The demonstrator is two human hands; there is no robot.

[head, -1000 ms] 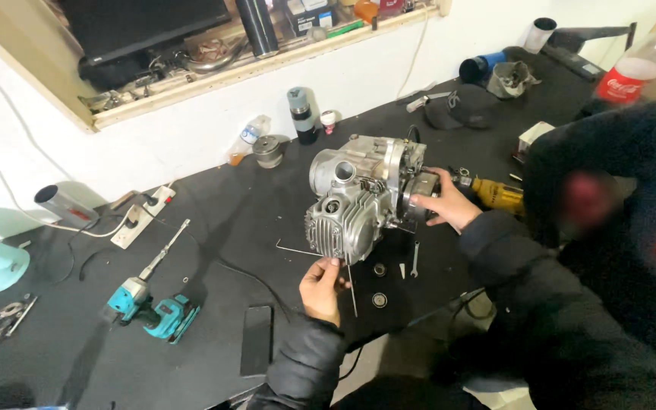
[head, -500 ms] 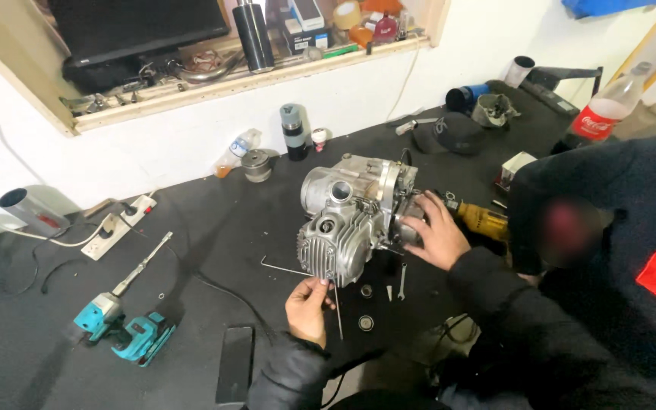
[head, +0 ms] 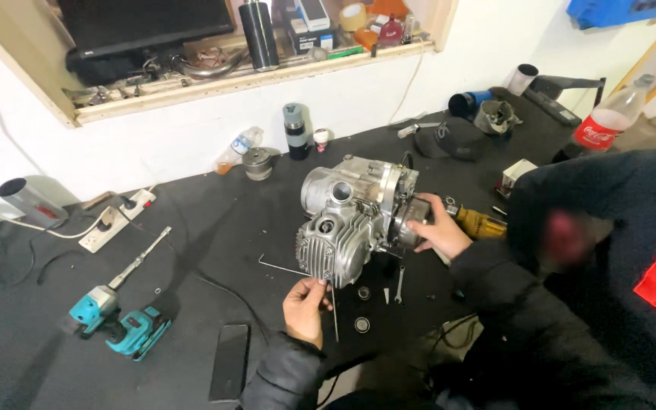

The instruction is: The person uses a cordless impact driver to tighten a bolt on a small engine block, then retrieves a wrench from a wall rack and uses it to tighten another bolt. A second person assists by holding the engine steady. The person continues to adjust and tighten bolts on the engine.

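Black desk [head: 191, 228] fills most of frame. Small motorcycle engine [head: 354, 220], bare aluminium, stands a bit right of centre, finned cylinder head facing the camera.

Right hand [head: 434, 230] is cupped against the engine's right side cover, palm and fingers touching, steadying it rather than gripping. Left hand [head: 305, 307], lower centre, has fingers pinched closed on a thin metal rod [head: 334, 311] that points down and away just beneath the fins.

Risks, as a guess:
- engine sits on a narrow base; if the right hand lets go or pushes sideways it may tip or roll off the near desk edge.
- rod is thin and held by fingertips only; it could slip, bend, or scratch the fins.
- two round seals/washers [head: 362, 324] and a small wrench [head: 399, 282] lie loose just below the engine; a sleeve or engine shift may knock them off the edge.
- black phone [head: 230, 361], lower centre-left, overhangs near the edge.
- teal cordless driver [head: 119, 323], lower left, well apart, no concern.
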